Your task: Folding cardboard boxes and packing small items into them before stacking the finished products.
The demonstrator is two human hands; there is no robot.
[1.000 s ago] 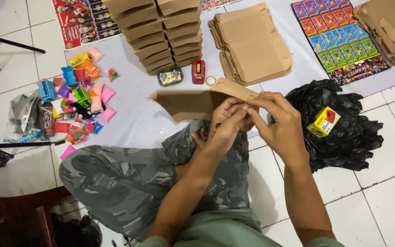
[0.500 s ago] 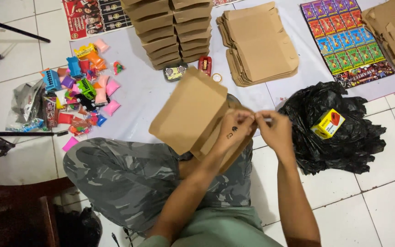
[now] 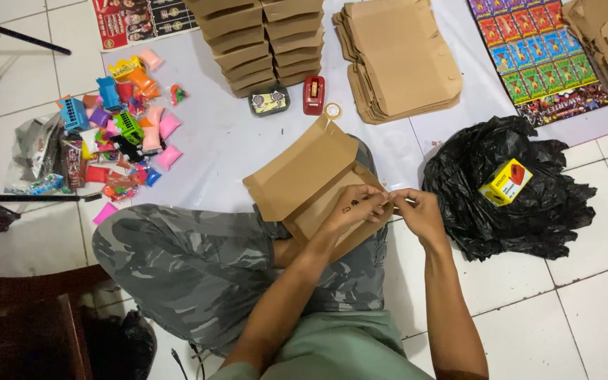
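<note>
Fingers [image 3: 378, 199] hide cardboard box [image 3: 304, 176] corner

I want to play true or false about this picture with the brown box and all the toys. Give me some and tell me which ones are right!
1. Both hands are on the brown cardboard box. True: the left hand and right hand pinch its edge.
2. The pile of colourful toys is on the person's right. False: it lies to the left.
3. A small yellow box sits on the black plastic bag. True.
4. The red tape dispenser is in the right hand. False: it stands on the white sheet, near the stacked brown boxes.
5. The person is standing. False: they sit on the floor, in camouflage trousers.
</note>
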